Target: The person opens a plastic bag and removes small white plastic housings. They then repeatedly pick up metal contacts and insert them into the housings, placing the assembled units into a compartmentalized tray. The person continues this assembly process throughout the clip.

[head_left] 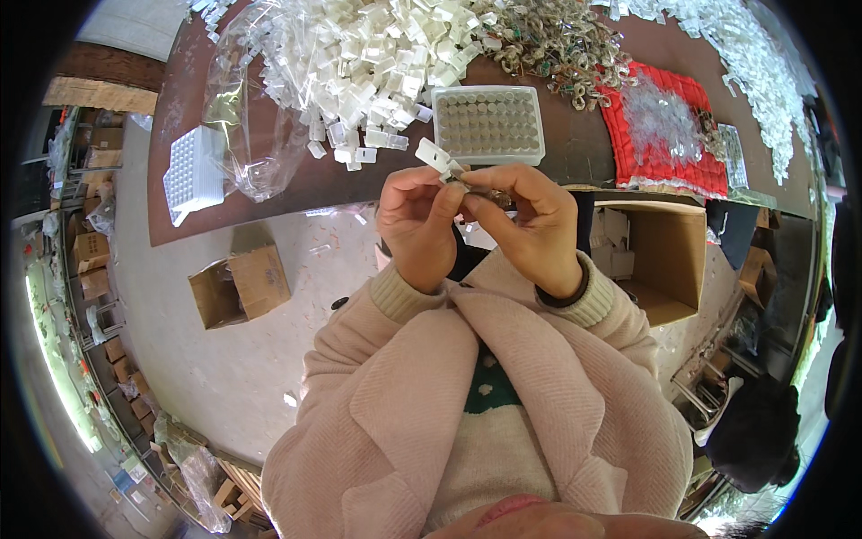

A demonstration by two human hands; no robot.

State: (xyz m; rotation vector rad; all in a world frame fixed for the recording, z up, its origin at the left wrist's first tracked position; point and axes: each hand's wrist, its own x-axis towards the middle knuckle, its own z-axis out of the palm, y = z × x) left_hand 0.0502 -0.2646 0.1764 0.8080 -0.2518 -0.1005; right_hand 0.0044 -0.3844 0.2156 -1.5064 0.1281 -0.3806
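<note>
Just past the table's near edge, my hands are raised close together with thumbs nearly touching. My left hand [417, 225] pinches a small white plastic housing [434, 156], which sticks up above the fingertips. In my right hand [534, 225], thumb and forefinger are closed on a small dark brownish part [496, 197], mostly hidden by the fingers. Beyond my hands lies a clear plastic tray [488, 163] holding rows of small round pieces. A heap of similar white housings [359, 67] spreads to its left, and a pile of brown wired parts [557, 45] lies behind it to the right.
On the brown table [189, 229] stand a white grid rack [195, 171] and a clear plastic bag [260, 171]. A red quilted cloth [620, 135] bears clear small pieces, with more translucent pieces [759, 81] at far right. Cardboard boxes [260, 280] [669, 256] stand below.
</note>
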